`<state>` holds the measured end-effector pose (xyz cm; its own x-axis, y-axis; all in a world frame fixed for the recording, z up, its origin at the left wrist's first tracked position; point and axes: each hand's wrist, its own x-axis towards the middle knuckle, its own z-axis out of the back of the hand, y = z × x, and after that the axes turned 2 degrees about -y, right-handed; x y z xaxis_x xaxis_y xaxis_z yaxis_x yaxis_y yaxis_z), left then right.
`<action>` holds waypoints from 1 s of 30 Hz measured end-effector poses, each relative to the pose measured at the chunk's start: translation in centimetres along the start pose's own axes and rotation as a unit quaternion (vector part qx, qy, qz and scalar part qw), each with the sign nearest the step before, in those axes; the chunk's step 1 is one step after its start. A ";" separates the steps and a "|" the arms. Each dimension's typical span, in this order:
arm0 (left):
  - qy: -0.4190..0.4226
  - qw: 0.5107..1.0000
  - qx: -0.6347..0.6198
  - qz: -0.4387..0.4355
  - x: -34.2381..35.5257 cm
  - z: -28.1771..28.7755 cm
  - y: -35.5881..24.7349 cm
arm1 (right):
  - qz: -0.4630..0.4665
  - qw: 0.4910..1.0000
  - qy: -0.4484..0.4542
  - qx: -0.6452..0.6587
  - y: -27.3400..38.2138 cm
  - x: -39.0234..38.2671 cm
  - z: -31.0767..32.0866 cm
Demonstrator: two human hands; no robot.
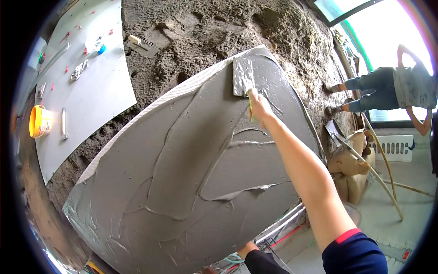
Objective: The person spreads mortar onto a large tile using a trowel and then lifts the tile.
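Note:
In my right hand is the handle of a flat steel trowel, my fingers closed round it. The trowel's blade lies against wet grey mortar near the far end of a large slab. Ridges and smooth sweeps mark this coat. Along the far left side, a pale ribbed edge of the slab shows bare. My right arm reaches across from the lower right. My left hand is out of sight. At the lower edge, a bit of bare skin and dark cloth shows beside the slab.
Rough mortar bed lies beyond. On it rests another trowel. Pale laid slab at left carries red clips, a yellow bucket and a hammer-like tool. At right are a person, a shovel and paper sacks.

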<state>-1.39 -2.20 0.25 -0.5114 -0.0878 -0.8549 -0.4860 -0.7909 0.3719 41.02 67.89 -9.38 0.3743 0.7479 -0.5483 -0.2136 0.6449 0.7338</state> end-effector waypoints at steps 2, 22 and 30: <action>0.009 1.000 -0.009 -0.006 0.1 -0.9 0.7 | 0.029 0.999 0.033 -0.020 -0.6 -1.5 -1.3; -0.035 0.994 -0.097 -0.028 -0.9 -3.5 3.0 | 0.297 0.868 0.171 -0.358 -2.9 -23.3 -20.9; 0.012 0.998 -0.060 -0.007 -0.2 -5.2 2.6 | 0.184 0.915 -0.117 -0.340 -1.3 -6.1 -1.4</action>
<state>1.16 -7.36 -0.48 -0.4879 -0.0900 -0.8682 -0.4036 -0.8587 0.3159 37.72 62.69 -7.50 0.3303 0.9311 -0.1547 -0.8464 0.3648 0.3880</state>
